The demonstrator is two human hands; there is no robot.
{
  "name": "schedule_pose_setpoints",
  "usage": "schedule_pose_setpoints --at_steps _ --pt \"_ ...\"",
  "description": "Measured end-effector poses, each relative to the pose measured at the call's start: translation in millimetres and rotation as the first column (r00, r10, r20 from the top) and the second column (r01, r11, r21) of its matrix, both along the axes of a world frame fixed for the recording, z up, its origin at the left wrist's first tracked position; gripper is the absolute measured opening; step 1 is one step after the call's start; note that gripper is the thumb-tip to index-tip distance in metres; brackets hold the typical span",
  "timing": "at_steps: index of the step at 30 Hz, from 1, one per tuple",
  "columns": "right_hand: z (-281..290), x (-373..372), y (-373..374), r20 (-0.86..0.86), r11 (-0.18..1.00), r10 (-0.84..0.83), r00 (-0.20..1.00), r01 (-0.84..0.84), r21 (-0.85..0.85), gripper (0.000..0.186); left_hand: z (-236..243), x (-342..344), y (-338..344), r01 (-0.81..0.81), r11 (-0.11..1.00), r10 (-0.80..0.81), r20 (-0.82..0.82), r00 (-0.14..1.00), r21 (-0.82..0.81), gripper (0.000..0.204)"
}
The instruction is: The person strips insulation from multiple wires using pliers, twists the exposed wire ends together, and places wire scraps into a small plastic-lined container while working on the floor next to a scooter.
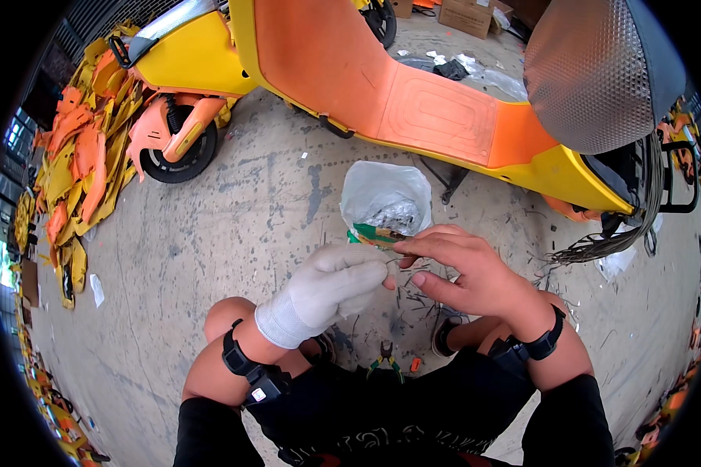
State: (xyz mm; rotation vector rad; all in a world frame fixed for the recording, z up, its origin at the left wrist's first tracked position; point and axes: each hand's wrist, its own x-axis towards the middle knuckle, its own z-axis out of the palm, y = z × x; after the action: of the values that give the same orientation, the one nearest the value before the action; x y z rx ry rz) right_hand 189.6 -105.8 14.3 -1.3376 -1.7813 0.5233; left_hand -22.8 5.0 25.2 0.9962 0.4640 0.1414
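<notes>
My left hand (327,286), in a white knitted glove, is closed with thumb and fingers pinching a thin dark wire (392,261). A short end of the wire sticks out toward my right hand. My bare right hand (467,268) has its fingers stretched out over that end, the thumb held apart below. Whether its fingertips touch the wire is hard to tell. Just beyond both hands stands an open white plastic bag (382,183) with crumpled silvery stuff inside. A green packet (375,234) lies at its near rim, partly behind my right fingers.
An orange and yellow scooter (444,109) spans the far side. Pliers (385,359) and a small orange piece (416,364) lie between my feet. Wire scraps (405,311) litter the floor. A wire bundle (650,202) hangs at the scooter's right end. Body panels (86,156) are piled left.
</notes>
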Motion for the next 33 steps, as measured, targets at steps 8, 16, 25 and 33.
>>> schedule_pose_setpoints --at_steps 8,16,25,33 --pt "-7.1 0.3 2.9 0.017 0.998 0.002 1.0 -0.003 0.064 0.011 1.5 5.1 -1.7 0.034 0.999 -0.032 -0.066 0.997 0.024 0.026" --pt "-8.5 -2.9 -0.3 -0.084 0.999 -0.007 0.996 0.011 0.053 0.009 -1.3 3.2 -11.7 -0.013 0.982 0.017 0.023 1.0 -0.188 0.024" --pt "-3.0 -3.3 -2.1 -0.177 0.999 0.004 0.984 0.003 0.038 0.01 7.1 4.5 -21.3 -0.096 0.969 0.121 0.098 0.988 -0.227 0.022" --pt "0.6 -1.1 -4.1 -0.202 1.0 0.01 0.979 -0.007 0.018 0.011 6.4 4.6 -22.3 -0.072 0.969 0.117 0.181 0.976 -0.238 0.023"
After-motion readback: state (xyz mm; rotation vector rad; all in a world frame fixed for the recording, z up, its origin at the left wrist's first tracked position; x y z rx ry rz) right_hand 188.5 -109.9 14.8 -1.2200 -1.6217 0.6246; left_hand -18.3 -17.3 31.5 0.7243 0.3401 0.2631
